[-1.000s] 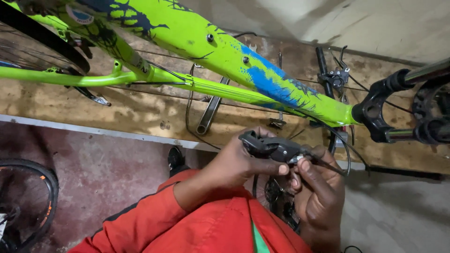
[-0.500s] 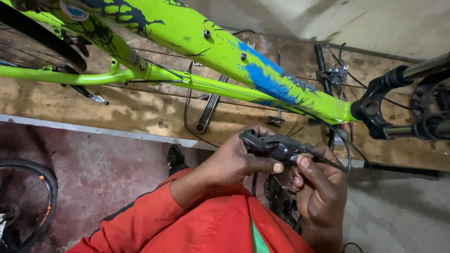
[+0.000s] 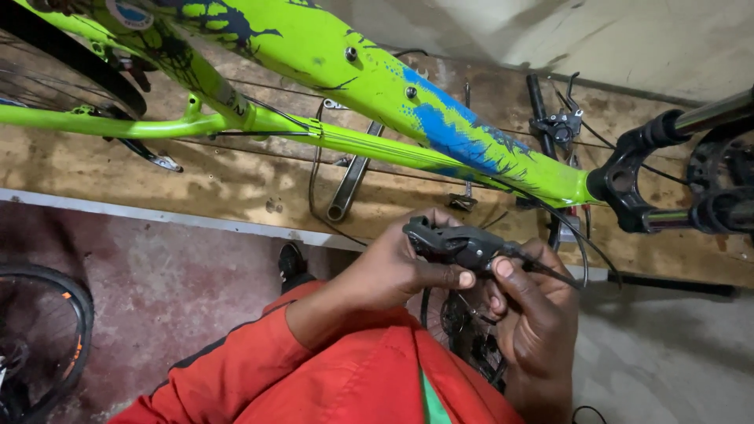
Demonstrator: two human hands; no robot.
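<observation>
Both hands hold a black brake lever assembly (image 3: 455, 243) in front of the chest, below the green and blue bicycle frame (image 3: 353, 71). Left hand (image 3: 393, 263) closed around the lever body from the left, thumb tip pressed on its underside. Right hand (image 3: 534, 306) closed on the right end, where a black cable (image 3: 558, 276) leaves the part between thumb and forefinger.

Change against the frames a second and half a second back: very little. The lever sits in the same spot between the fingers, both grips unchanged; the frame has slid slightly across the view (head movement, most likely, not the bike). The right thumb may have crept a touch nearer the left thumb, but the view is too coarse to be sure.

Reading: fine fingertip work at the cable end of the lever is ongoing, with nothing released or repositioned.

Beyond the fingertips: suspension fork crown (image 3: 628, 177) up and right, a second lever (image 3: 559, 126) on the wooden bench (image 3: 141, 169), a spoked wheel (image 3: 39, 338) far left of the left sleeve
</observation>
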